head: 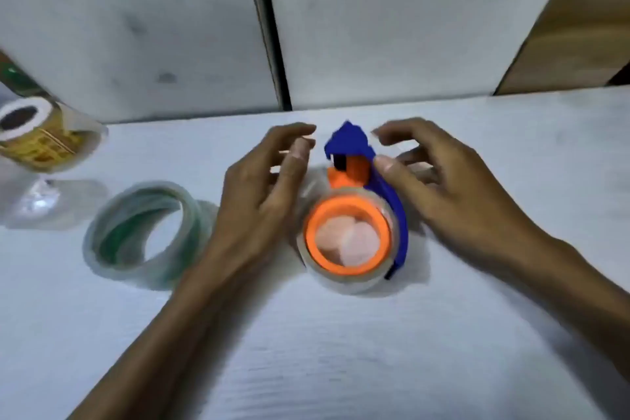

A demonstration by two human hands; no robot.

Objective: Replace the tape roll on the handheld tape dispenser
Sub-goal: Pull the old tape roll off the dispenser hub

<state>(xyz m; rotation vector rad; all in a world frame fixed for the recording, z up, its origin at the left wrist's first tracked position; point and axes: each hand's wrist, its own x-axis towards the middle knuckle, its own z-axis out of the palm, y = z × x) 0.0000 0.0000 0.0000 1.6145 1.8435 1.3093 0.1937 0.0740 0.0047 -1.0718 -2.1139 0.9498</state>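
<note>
A handheld tape dispenser [348, 141] with a blue frame and an orange hub [313, 232] lies on its side on the white table [341, 358]. A clear tape roll [344, 283] sits around the hub. My left hand [259, 194] hovers just left of the dispenser, fingers spread and holding nothing. On the other side is my right hand [453, 187], its thumb touching the blue frame and its fingers curled loosely apart behind it. A second, thin clear roll [112, 225] with a greenish inner ring lies further left.
A plastic-wrapped stack of tape rolls [37, 136] with a yellow label lies tipped at the far left. White panels [392, 27] stand along the table's back edge, with a dark gap between them. A brown board leans at the back right.
</note>
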